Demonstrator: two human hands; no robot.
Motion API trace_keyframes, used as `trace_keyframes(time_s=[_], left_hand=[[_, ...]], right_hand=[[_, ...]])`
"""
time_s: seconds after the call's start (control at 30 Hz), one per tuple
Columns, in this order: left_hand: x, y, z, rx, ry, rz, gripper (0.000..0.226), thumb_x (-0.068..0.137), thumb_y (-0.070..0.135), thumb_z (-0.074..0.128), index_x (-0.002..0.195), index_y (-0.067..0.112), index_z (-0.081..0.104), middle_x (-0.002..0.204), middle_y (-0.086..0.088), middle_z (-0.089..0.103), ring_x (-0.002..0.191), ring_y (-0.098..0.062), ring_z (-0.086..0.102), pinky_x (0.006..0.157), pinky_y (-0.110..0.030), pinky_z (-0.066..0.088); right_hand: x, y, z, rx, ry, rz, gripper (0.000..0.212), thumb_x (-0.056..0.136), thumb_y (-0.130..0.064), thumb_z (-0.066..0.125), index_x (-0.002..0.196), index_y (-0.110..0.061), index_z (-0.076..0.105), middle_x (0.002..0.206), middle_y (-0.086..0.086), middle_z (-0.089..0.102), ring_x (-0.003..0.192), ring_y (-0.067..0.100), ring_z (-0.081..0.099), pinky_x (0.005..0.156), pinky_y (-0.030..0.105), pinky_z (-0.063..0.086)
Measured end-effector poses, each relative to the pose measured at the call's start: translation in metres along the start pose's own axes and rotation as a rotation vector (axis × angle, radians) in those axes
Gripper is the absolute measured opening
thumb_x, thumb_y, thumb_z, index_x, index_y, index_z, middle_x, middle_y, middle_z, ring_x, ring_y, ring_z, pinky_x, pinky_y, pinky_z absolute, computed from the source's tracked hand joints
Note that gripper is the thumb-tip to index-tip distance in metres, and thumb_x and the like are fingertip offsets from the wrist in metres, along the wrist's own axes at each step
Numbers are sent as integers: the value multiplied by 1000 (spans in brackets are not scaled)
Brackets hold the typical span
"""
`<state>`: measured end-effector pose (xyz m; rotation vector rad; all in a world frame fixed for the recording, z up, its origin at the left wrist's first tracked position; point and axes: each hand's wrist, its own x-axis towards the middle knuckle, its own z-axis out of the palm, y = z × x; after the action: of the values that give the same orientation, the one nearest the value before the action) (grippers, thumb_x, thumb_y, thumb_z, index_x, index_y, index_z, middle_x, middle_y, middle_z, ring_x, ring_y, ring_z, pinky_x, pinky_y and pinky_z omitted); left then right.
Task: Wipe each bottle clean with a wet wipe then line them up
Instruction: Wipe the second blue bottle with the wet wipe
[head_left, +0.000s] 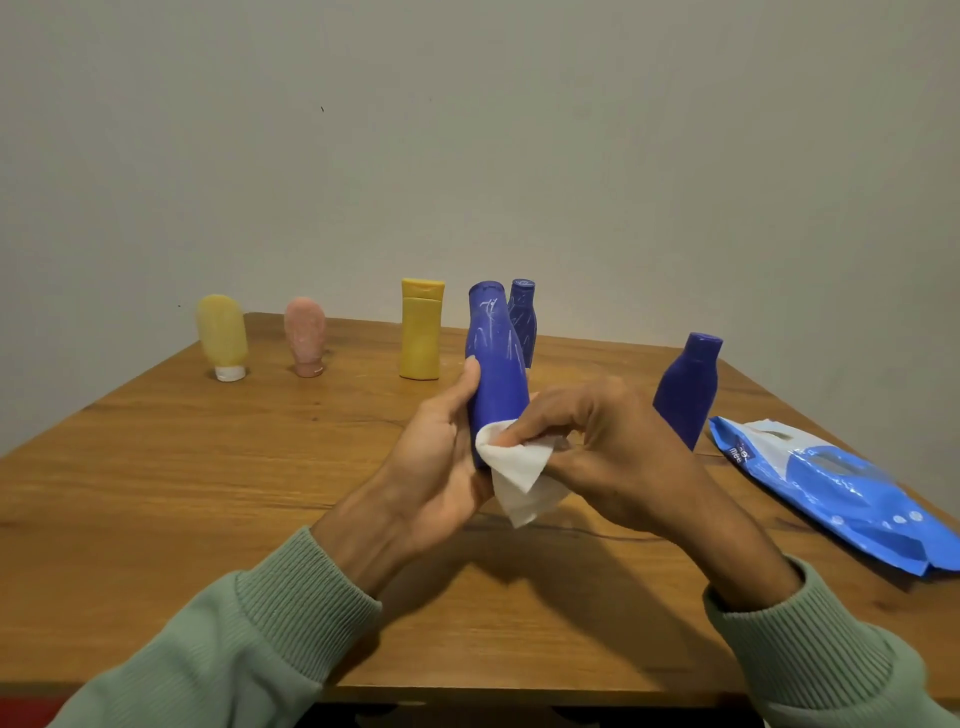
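- At left, standing on the desk (156, 467): yellow tube (223, 335), pink tube (305, 335), yellow bottle (421, 332) — likely done.
- At centre, gripped in left hand (441, 457): streaked blue bottle (496, 358); pinched against it by right hand (613, 447), wet wipe (519, 478).
- Behind and rightward: small blue bottle (523, 322), dark blue bottle (687, 389) — apparently unwiped.

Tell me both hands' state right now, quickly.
Left hand: grips the blue bottle.
Right hand: pinches the wet wipe against it.

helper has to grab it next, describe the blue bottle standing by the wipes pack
On the wooden table, find the blue wipes pack lying at the right. The dark blue bottle stands upright just beyond the pack's far left corner. Unlike the held blue bottle and the small blue bottle behind it, it shows no white streaks.
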<state>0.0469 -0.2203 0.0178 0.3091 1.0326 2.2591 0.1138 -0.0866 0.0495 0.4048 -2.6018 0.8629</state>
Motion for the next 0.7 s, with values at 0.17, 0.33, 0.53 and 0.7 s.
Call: trace_keyframes(time_s=[0.17,0.33,0.53,0.7], left_hand=[[-3,-8,5,43,-51,-23,46,96,44,42,118,9,62,103,-15,70,90,-26,67,90,-49,51],[-4,-11,6,136,-105,4,47,98,46,36,117,12,62,107,-15,69,90,-30,64,95,-59,45],[-10,-7,7,187,-194,-3,46,98,47,36,117,15,63,96,-16,61,69,-28,56,56,-37,47],[-9,-2,6,98,-199,39,50,98,49,32,122,14,59,101,-15,66,72,-25,61,53,-34,49]], right_hand=[[1,0,10,-42,193,-23,28,77,-10,74,102,-21,72,100,-10,65,91,1,57,73,6,47],[0,4,18,12,365,-48,32,74,0,71,101,-17,71,95,-9,61,86,-4,56,73,1,44],[2,8,11,53,535,-58,30,77,-1,70,103,-16,71,94,-5,68,89,1,60,69,5,45],[4,7,-2,263,356,36,18,80,-15,71,98,-19,73,94,-5,71,86,5,65,69,16,53]])
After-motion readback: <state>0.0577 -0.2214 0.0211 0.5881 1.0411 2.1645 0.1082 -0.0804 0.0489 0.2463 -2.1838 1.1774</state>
